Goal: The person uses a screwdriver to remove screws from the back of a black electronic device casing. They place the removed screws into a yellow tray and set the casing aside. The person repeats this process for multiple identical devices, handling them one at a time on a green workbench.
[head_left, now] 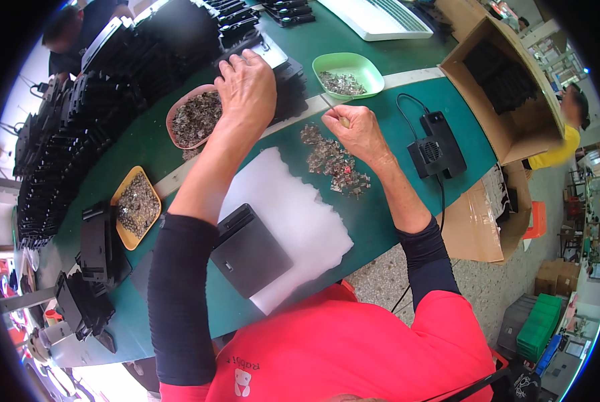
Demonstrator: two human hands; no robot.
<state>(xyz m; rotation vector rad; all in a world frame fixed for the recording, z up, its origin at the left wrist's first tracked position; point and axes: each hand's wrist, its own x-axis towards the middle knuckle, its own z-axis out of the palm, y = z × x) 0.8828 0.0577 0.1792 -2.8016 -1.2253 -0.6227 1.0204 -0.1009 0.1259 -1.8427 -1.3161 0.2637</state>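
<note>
My left hand (247,90) reaches across to the far side of the bench, its fingers bent over the edge of a black plastic part (239,45); its grip is partly hidden. In a closed pinch, my right hand (357,130) holds a thin metal tool (326,102) with a pale yellowish handle end. Just under and left of that hand lies a loose pile of small metal pieces (333,161). A pink bowl (172,124) of similar pieces sits beside my left wrist, and a green bowl (370,70) with a few stands beyond my right hand.
A flat black plastic panel (253,251) rests on white foam sheet (293,201). At left are a yellow tray (131,241) of small pieces and long stacks of black parts (92,110). A black fan device (437,147) with a cable and an open carton (467,60) stand right.
</note>
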